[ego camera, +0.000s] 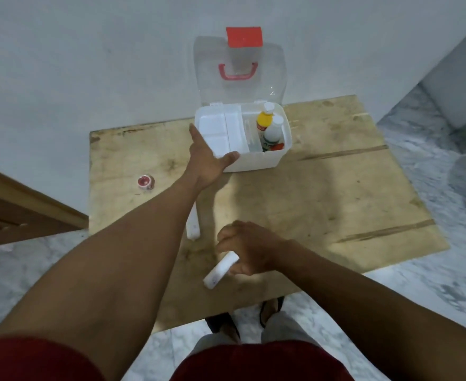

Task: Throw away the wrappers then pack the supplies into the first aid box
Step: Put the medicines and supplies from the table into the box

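Your right hand (249, 247): closed around a white cylindrical bandage roll (220, 270), held over the near part of the worn wooden desk (336, 188). Your left hand (208, 160): open, touching the front-left corner of the open white plastic first aid box (256, 160), two bottles inside.

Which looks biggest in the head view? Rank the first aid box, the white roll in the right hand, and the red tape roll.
1. first aid box
2. white roll, though nearness to the camera enlarges it
3. red tape roll
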Tool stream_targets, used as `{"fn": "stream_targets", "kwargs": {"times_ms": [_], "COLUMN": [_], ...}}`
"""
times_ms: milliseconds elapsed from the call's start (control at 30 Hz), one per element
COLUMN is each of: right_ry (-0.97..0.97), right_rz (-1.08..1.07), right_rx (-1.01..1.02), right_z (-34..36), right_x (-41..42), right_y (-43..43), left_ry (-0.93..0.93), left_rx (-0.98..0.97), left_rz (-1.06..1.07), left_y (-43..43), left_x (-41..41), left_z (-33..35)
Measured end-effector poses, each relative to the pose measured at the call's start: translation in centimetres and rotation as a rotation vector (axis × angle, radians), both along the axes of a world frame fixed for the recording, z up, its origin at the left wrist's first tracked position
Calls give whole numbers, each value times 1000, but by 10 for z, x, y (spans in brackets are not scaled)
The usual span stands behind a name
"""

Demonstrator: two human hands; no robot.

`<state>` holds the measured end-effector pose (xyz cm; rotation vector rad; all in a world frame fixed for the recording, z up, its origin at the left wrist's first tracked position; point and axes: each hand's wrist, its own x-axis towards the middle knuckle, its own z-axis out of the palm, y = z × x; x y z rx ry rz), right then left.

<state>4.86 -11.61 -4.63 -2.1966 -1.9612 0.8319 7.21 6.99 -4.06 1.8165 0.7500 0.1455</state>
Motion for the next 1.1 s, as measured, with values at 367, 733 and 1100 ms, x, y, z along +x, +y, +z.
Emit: {"fn": "stream_targets", "kwargs": {"times_ms": [367, 733, 1100], "right_ry": [-3, -163, -529], "right_rz": [-22, -36, 25], "right_rx": [131, 179, 68], "right_z": [-4, 7, -11], "right_x": [2, 12, 4], "right_y": [17, 37, 74], "left_ry": [-87, -134, -122], "left_rx": [2, 23, 30], "left_rz": [16, 32, 49], "left_y": [2, 4, 5], "left_x": [1, 4, 6], "left_z": [-2, -10, -13]}}
